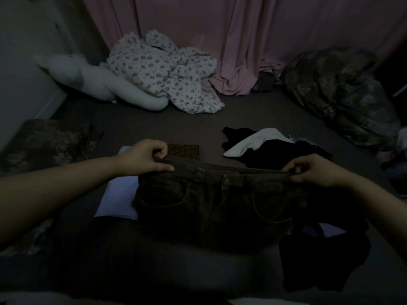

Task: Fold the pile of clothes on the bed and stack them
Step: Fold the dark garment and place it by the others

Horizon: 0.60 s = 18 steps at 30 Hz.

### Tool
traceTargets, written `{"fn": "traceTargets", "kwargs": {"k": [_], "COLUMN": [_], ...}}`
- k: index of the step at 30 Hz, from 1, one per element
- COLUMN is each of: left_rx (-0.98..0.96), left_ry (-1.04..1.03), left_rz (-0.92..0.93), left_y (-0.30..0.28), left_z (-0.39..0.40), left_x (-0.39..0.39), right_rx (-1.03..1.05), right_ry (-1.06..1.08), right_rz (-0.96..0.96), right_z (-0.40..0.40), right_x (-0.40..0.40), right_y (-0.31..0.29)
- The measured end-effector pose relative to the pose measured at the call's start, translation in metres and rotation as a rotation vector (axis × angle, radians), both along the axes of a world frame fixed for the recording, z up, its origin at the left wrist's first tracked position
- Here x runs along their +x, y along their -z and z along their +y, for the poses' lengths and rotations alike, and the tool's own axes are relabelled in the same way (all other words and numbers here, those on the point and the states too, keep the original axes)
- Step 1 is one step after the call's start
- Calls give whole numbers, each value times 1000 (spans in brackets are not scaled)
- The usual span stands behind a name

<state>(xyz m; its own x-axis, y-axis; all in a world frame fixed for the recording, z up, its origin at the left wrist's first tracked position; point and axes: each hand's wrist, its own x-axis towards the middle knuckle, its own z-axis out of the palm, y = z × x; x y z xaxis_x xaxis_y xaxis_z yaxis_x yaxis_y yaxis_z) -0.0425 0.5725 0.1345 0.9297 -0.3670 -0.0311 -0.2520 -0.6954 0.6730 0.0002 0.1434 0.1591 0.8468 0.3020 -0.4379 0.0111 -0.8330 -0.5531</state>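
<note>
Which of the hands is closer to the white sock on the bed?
Right. The right hand grips the jeans waistband just below the white sock; the left hand grips the waistband's other end, farther away.

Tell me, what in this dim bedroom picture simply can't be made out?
All in the head view:
- Dark trousers, held at the waistband by the left hand and right hand: the legs fade into shadow, so their length and any fold are unclear.
- Light folded item: the trousers cover its right part.
- Unfolded pile: black pieces merge in the gloom, count unclear.
- Dark garment at lower right: type unreadable.
</note>
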Motion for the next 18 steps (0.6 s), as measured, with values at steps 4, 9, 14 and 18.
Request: {"fn": "traceTargets", "kwargs": {"k": [4,9,14,18], "left_rx": [68,162,358,388], "left_ry": [-32,-358,-455,-478], "left_rz": [84,-3,485,705], "left_y": [36,147,281,351], "left_z": [11,7,-19,-23], "left_x": [17,46,-24,-102], "right_rx": [-26,-120,-113,-137], "right_ry": [7,175,183,384], "right_rz": [65,-1,340,429], "right_z": [25,59,59,19], "right_x": [19,42,-15,-69], "right_y": [33,139,255,348]}}
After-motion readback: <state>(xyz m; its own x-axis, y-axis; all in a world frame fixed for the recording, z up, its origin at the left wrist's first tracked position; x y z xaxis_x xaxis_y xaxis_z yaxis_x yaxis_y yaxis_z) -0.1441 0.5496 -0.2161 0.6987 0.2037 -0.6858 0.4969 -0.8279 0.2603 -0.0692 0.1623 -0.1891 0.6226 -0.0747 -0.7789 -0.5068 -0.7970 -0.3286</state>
